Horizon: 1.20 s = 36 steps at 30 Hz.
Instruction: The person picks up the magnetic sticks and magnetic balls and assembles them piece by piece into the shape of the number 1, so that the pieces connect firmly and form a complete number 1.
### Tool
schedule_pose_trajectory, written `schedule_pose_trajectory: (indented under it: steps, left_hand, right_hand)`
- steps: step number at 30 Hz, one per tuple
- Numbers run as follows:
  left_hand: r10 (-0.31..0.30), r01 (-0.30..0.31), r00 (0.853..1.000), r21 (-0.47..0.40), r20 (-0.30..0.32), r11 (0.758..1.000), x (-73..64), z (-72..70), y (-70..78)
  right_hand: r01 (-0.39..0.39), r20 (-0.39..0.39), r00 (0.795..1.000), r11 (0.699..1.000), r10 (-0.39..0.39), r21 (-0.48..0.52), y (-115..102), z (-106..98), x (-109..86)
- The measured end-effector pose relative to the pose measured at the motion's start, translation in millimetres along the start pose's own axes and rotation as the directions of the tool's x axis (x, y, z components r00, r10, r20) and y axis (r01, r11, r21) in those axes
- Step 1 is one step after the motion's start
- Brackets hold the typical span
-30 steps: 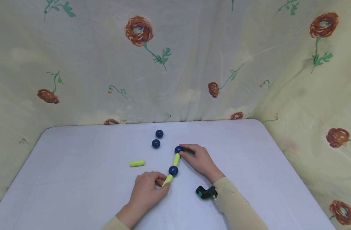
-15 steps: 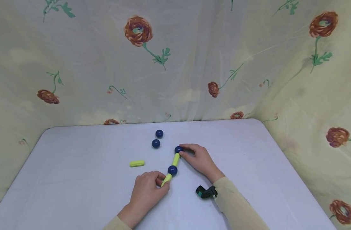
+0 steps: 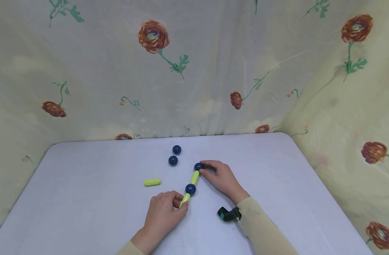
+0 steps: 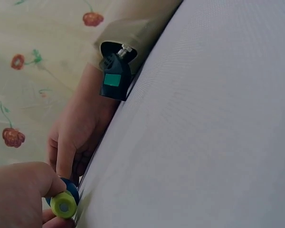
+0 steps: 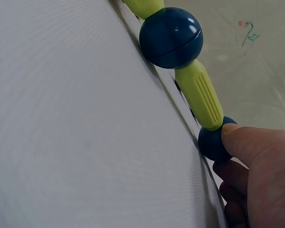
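The left hand (image 3: pixel 164 211) pinches the near rod (image 3: pixel 185 199) in its grip, the right hand (image 3: pixel 222 179) the far ball (image 3: pixel 198 166) at that rod's one o'clock, with the middle ball (image 3: pixel 190 189) between them.

Head view: high, facing forward-down. Wrist views: low, close, sharing stick-and-ball chain (image 3: pixel 191 188).

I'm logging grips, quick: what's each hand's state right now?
Left hand: closed, holding the nearest yellow-green connector rod.
Right hand: closed, holding the rightmost dark blue ball.
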<state>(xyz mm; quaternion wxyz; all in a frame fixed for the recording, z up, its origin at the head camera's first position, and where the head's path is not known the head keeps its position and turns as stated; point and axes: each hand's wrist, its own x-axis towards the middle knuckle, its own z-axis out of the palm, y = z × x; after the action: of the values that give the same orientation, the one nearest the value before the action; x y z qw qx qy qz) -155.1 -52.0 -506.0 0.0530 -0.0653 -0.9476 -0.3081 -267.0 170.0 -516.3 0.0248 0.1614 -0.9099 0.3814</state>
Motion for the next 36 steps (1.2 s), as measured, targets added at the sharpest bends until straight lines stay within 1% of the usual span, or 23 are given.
schedule_pose_trajectory:
  steps: [3,8,13,15,17,20,22,26,31,36]
  left_hand:
    - [-0.003,0.003,1.000,-0.004,0.011,1.000,0.5,-0.1,-0.6]
    - [-0.010,0.010,1.000,-0.004,0.019,1.000,1.1,-1.2,-0.2]
    - [-0.018,0.018,1.000,-0.003,0.020,1.000,0.6,-1.2,-0.3]
    - [-0.020,0.020,0.999,-0.009,0.030,1.000,0.3,-0.8,-0.2]
    - [-0.021,0.022,0.999,-0.013,0.040,1.000,-0.1,-0.5,-0.2]
    - [-0.022,0.023,0.999,-0.015,0.038,1.000,0.1,-0.4,-0.4]
    - [-0.020,0.020,0.999,-0.014,0.033,1.000,-0.1,-0.7,-0.6]
    - [-0.012,0.012,1.000,-0.017,0.020,1.000,0.1,-0.9,-0.4]
    - [-0.001,0.001,1.000,-0.013,0.005,1.000,-0.2,-1.0,-0.7]
    - [0.004,-0.004,1.000,-0.006,0.004,1.000,-1.1,-1.2,-1.2]
  right_hand:
    - [0.011,-0.006,1.000,1.000,-0.011,-0.002,0,0,-0.3]
    - [0.035,-0.044,0.998,0.999,-0.034,0.019,1,-1,-1.1]
    - [0.042,-0.090,0.995,0.994,-0.033,0.097,-1,-3,-4.5]
    - [0.042,-0.104,0.994,0.991,-0.029,0.130,-4,-4,-8.9]
    - [0.050,-0.110,0.993,0.989,-0.034,0.139,-8,-5,-14.8]
    - [0.069,-0.091,0.994,0.988,-0.057,0.136,-15,-3,-24.9]
    - [0.090,-0.064,0.995,0.988,-0.083,0.124,-19,0,-31.5]
    - [0.125,-0.014,0.992,0.983,-0.125,0.131,-26,5,-41.7]
    - [0.153,0.013,0.988,0.980,-0.155,0.126,-31,9,-47.6]
    - [0.156,0.048,0.986,0.983,-0.162,0.100,-34,10,-50.1]
